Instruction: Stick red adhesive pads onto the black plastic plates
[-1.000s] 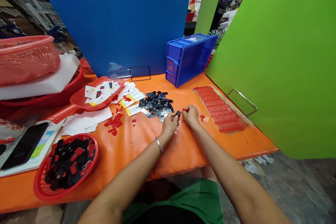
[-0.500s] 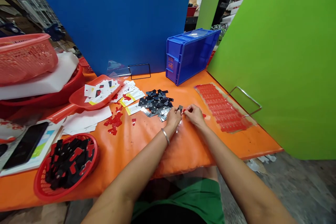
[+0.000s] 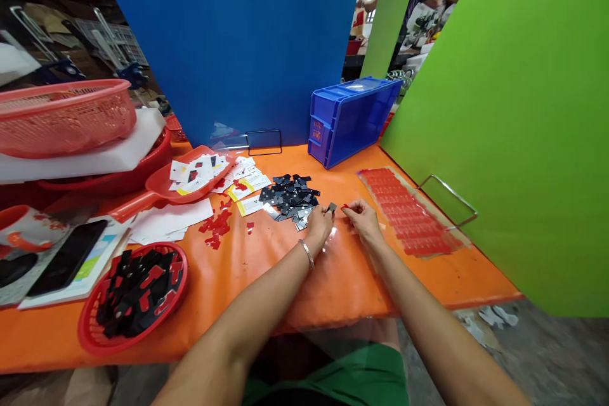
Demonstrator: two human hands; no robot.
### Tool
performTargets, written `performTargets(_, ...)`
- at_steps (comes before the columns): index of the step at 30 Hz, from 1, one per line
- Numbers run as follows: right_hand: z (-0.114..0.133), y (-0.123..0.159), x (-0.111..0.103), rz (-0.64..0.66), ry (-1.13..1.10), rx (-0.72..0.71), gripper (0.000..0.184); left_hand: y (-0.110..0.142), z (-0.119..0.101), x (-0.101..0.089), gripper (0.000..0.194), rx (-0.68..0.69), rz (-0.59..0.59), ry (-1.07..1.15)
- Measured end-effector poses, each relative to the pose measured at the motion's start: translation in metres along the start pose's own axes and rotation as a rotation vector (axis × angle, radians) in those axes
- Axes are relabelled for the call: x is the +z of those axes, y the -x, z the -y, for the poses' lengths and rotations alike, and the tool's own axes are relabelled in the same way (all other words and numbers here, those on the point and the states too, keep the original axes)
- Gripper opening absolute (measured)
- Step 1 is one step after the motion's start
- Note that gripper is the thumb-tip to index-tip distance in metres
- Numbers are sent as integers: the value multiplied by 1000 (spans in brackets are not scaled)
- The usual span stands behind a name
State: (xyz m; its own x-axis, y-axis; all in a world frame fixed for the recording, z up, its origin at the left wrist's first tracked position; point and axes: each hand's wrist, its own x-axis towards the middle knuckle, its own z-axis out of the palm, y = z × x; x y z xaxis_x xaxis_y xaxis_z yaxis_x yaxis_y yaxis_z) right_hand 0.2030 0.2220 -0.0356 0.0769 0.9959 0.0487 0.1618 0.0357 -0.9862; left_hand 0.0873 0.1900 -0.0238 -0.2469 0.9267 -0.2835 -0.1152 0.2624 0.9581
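Between the fingers of my left hand is a small dark flat plate, held just right of a pile of black flat plates. My right hand pinches a small red sticker piece, a short gap away from the plate. Beyond that hand lies a sheet of red stickers on a tan backing. Loose red pieces are scattered left of the pile. A red basket at the front left holds many black plates with red on them.
A red scoop with white paper scraps rests at the left, near a phone, a mug and stacked baskets. A blue bin stands on its side at the back. Blue and green panels border the table.
My hands have moved slightly apart, and the red piece in my right hand is now clear of the plate in my left. The whole view has shifted a little.
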Motion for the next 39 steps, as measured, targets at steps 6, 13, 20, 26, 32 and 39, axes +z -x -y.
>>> performTargets(6,20,40,0,39,29,-115,19,44,-13,-29,5,-55,94,129)
performTargets(13,16,119,15,145,-73,6,24,108,19,-73,26,-354,201,371)
performTargets(20,7,148,27,160,-114,123,25,116,32,-78,30,-324,239,435)
performTargets(26,2,149,26,153,-93,93,20,115,34,-78,27,-311,253,423)
performTargets(32,1,149,28,137,-37,67,18,116,33,-77,26,-304,239,413)
performTargets(39,1,150,30,139,-49,91,18,116,34,-78,27,-287,249,433)
